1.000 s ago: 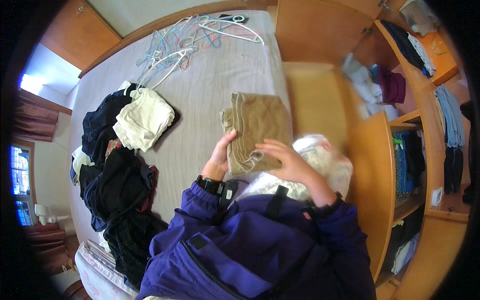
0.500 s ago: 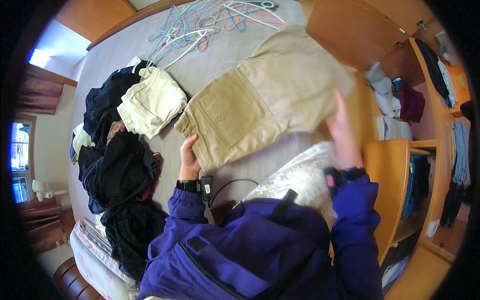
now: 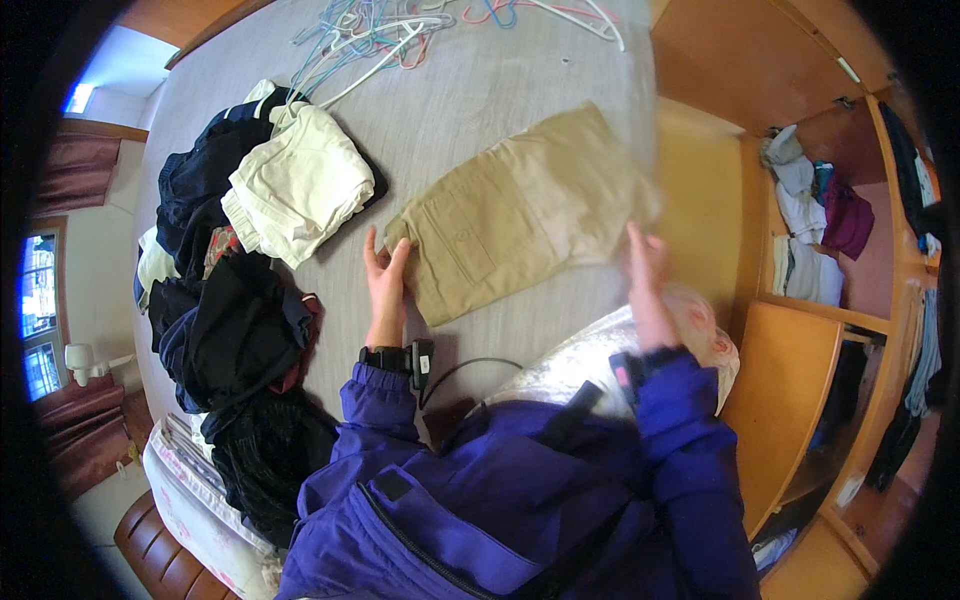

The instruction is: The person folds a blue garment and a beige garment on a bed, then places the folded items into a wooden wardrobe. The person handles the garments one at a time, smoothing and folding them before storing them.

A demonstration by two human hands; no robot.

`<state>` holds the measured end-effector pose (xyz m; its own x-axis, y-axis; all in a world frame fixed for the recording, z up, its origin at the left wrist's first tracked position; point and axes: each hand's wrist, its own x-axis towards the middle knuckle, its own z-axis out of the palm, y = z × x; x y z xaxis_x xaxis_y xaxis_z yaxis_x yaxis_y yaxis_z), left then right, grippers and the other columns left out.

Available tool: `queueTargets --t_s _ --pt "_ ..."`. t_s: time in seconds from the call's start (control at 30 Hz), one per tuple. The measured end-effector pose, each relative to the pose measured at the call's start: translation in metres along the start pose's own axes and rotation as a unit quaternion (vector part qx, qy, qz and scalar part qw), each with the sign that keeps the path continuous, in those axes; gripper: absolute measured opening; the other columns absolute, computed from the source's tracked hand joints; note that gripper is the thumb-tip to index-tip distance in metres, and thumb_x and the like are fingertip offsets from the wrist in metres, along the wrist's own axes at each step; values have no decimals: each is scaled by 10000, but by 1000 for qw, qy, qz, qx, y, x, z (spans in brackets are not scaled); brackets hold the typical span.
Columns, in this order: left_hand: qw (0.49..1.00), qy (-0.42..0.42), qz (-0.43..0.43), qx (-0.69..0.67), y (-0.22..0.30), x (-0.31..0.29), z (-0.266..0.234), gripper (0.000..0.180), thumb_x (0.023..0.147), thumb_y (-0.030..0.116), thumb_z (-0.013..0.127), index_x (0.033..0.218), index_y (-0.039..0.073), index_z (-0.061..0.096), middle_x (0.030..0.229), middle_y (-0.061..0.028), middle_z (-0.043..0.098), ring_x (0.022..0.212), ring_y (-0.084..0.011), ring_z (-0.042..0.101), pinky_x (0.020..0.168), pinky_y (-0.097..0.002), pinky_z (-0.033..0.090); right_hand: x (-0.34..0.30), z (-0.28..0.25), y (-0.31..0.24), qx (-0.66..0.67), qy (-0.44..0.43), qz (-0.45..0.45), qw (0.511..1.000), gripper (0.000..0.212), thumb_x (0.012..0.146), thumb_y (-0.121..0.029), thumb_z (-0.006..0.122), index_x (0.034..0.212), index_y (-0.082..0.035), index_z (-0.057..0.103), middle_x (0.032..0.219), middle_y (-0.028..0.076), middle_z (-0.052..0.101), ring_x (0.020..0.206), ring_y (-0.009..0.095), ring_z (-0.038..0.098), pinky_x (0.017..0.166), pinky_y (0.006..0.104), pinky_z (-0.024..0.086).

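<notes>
Folded khaki trousers (image 3: pixel 520 215) with a buttoned flap pocket lie on the grey bedsheet in front of me. At their left end my left hand (image 3: pixel 386 285) is open, its thumb and fingers apart and the thumb against the cloth edge. By the right end is my right hand (image 3: pixel 648 275), open with its fingers stretched upward; whether it touches the cloth I cannot tell. Left of the trousers, folded cream trousers (image 3: pixel 300 185) with an elastic waist rest on dark clothes.
A heap of dark clothes (image 3: pixel 240 330) runs down the bed's left side. Tangled hangers (image 3: pixel 370 40) lie at the far end. On the right stands an open wooden wardrobe (image 3: pixel 800 350) with folded clothes (image 3: pixel 800 215). A shiny pale floral cloth (image 3: pixel 580 350) lies close to me.
The khaki trousers have come down and been folded smaller at the right. Both hands have loosened from them, and the right hand has moved slightly left.
</notes>
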<state>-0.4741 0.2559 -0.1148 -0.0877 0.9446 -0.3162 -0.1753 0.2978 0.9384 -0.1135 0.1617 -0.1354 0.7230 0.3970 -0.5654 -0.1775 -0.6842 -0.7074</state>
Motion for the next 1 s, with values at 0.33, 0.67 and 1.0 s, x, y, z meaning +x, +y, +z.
queueTargets --t_s 0.33,0.67,1.0 --pt "960 65 8 273 -25 39 -21 284 851 181 673 1044 -15 602 1029 -68 622 962 -143 577 833 -259 448 -21 17 17 65 54 -248 965 338 887 -291 603 708 -6 574 556 -11 417 527 98 361 495 286 317" --pt "946 -9 48 320 -16 68 -27 365 859 256 663 1102 -13 620 926 -63 642 799 -110 572 727 -240 453 -12 -2 38 53 -84 67 993 281 879 -292 598 1018 -49 629 861 36 596 761 127 562 643 304 504" --pt "974 -79 -61 205 19 61 -18 208 858 246 670 889 50 607 821 23 597 721 -64 533 633 -212 418 -29 24 -19 -110 142 -422 889 425 899 -258 553 1248 -26 480 1292 211 457 1212 307 430 1014 445 326"
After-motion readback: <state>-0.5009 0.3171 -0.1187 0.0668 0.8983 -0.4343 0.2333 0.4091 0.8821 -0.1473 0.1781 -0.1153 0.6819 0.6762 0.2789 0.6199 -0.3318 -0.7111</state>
